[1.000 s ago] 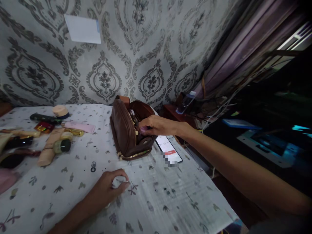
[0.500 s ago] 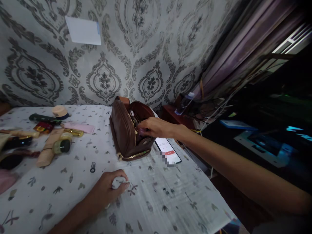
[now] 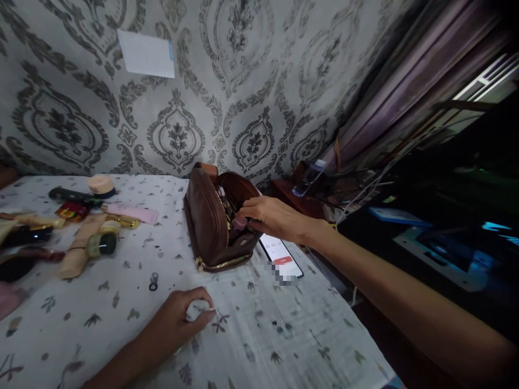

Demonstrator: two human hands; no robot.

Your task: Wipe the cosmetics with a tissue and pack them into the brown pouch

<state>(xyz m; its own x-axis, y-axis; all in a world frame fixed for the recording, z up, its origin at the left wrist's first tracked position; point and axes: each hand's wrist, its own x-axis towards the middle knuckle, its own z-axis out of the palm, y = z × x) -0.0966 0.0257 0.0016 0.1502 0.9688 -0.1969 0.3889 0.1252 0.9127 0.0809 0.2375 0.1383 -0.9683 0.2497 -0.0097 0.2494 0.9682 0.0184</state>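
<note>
Inside the brown bag (image 3: pixel 206 216)'s mouth, the right hand (image 3: pixel 265 215) curls at a mauve item (image 3: pixel 240 222), grip unclear; in front of the bag, the left hand (image 3: pixel 180 314) clenches a white wad (image 3: pixel 197 310).

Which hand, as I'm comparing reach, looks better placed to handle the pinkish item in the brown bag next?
Probably the right hand: it is at the brown bag's opening, beside the pinkish item. The left hand is apart from the bag, closed around a white wad.
</note>
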